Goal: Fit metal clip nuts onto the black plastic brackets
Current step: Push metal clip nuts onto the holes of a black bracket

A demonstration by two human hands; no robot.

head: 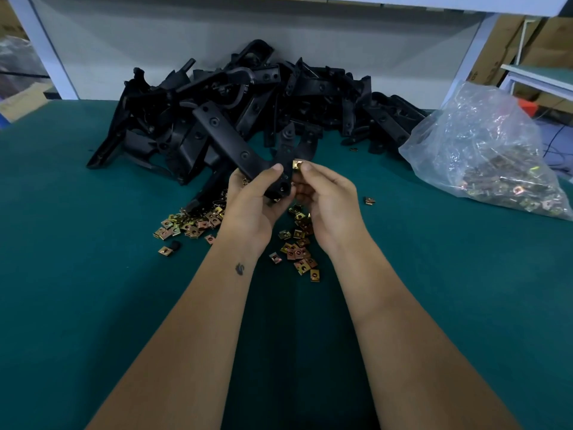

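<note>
My left hand (252, 198) grips a black plastic bracket (231, 141), a long forked piece held up over the table. My right hand (325, 197) pinches a brass-coloured metal clip nut (297, 164) between thumb and fingertip, right beside one arm of the bracket. Loose clip nuts (189, 225) lie scattered on the green table under and around both hands, with more clip nuts (299, 249) between my wrists.
A large heap of black brackets (248, 97) fills the back of the green table (93, 290), against a white panel. A clear plastic bag of clip nuts (483, 150) sits at the right. A single nut (369, 201) lies apart to the right.
</note>
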